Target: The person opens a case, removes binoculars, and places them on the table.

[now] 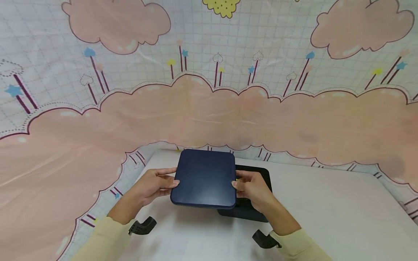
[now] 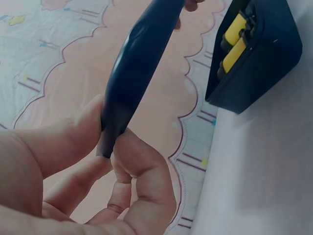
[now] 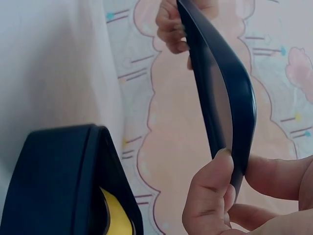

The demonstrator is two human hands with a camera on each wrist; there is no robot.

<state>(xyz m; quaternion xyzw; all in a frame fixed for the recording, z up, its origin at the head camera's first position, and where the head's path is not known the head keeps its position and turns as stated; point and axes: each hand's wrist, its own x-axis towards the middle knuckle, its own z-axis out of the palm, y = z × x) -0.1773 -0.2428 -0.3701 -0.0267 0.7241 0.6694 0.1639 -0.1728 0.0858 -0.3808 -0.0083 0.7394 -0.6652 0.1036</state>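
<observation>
A dark blue, round-cornered lid (image 1: pixel 205 177) is held up off the table between both hands. The left hand (image 1: pixel 158 184) pinches its left edge, thumb on the upper face and fingers beneath. On the opposite edge, the right hand (image 1: pixel 253 186) grips it the same way. Partly behind the lid and the right hand, a dark box (image 1: pixel 251 214) stands open on the table. Yellow-and-black items (image 2: pixel 235 51) show inside that box in the left wrist view; their kind cannot be made out. From the right wrist, the lid's hollow underside (image 3: pixel 215 93) is visible.
The white table (image 1: pixel 326 210) extends to the right of the box. Behind it hangs a cloth (image 1: pixel 209 119) printed with clouds and stars. Black wrist devices (image 1: pixel 143 225) sit at both sleeve cuffs.
</observation>
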